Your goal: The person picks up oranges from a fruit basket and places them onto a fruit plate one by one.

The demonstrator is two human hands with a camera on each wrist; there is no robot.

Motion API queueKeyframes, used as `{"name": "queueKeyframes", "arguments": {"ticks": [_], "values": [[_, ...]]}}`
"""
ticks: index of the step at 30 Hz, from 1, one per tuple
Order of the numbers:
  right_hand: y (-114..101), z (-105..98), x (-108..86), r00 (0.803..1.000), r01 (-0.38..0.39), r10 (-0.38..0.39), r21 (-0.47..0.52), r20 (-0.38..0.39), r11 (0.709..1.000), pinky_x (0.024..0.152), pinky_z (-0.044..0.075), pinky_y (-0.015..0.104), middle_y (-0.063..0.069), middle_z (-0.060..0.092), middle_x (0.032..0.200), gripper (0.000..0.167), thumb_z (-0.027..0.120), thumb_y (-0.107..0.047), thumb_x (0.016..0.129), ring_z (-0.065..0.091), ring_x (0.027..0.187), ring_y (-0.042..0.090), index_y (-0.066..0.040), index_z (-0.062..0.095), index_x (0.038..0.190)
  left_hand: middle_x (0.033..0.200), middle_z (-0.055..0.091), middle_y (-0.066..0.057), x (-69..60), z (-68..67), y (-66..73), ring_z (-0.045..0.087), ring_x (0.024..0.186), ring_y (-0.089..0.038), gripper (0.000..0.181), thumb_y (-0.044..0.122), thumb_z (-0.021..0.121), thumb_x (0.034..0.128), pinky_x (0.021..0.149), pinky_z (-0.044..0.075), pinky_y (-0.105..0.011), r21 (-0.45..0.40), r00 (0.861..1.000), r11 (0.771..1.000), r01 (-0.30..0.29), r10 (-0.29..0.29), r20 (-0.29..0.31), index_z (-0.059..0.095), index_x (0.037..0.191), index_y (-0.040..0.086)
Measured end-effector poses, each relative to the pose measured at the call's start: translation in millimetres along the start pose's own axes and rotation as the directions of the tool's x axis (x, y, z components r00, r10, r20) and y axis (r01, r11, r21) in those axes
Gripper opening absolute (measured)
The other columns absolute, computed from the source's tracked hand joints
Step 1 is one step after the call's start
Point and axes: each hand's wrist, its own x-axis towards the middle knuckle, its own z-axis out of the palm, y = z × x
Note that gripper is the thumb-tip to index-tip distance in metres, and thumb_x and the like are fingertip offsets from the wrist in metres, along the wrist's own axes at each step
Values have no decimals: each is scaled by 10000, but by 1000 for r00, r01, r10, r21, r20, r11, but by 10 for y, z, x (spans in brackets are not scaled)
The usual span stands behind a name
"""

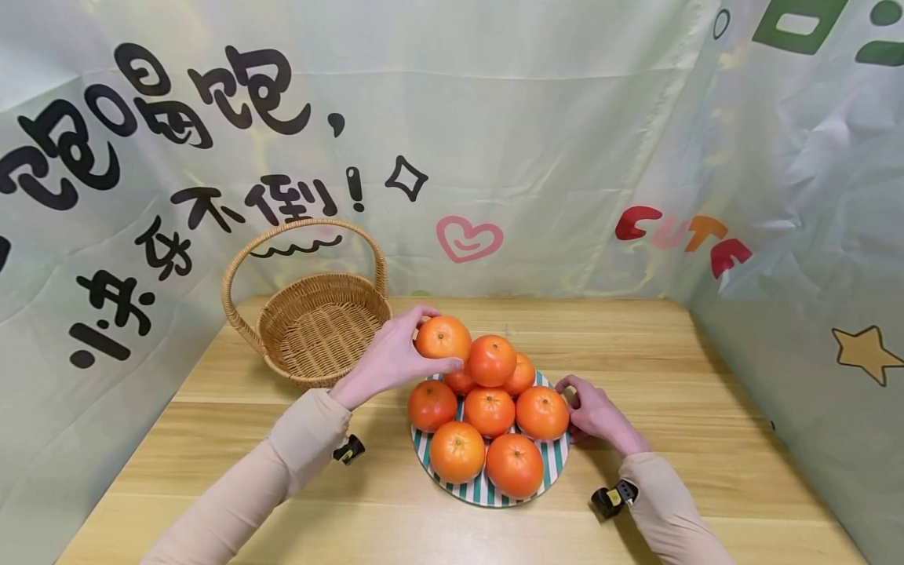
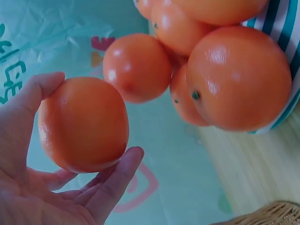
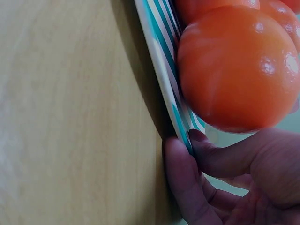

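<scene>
My left hand (image 1: 392, 355) holds an orange (image 1: 443, 337) between thumb and fingers, above the far left side of a round plate. In the left wrist view this held orange (image 2: 85, 125) is apart from the other fruit. The plate (image 1: 477, 492) has teal and white stripes and bears several glossy oranges, with one orange (image 1: 492, 361) raised on top of others at the back. At the plate's right side my right hand (image 1: 597, 412) pinches the rim (image 3: 164, 89) between thumb and fingers, close beside an orange (image 3: 236, 70).
A wicker basket (image 1: 321, 329) with a tall arched handle (image 1: 304, 222) stands at the back left, near my left forearm. The wooden table (image 1: 628, 337) meets hanging printed cloth (image 1: 558, 157) behind and at both sides.
</scene>
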Motion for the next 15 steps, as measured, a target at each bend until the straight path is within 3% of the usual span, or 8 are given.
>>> {"name": "queueKeyframes", "arguments": {"ticks": [7,15], "values": [[4,3,-2,1000,0,0,5,-3,1000,513,578,348,133,546,777,388,530,111,834,604,587,191,39,514,1215,1050,711,31,-68,92,112,666,916,-122,650,513,846,722,828,542,-326,19,998,999,-50,49,42,584,1245,229],[4,1,-3,1000,2,-2,7,-2,1000,516,579,350,134,544,778,393,526,112,831,603,593,193,37,514,1216,1012,702,63,-151,178,241,641,886,-94,671,570,822,718,778,536,-297,53,992,996,-72,66,108,588,1253,240]]}}
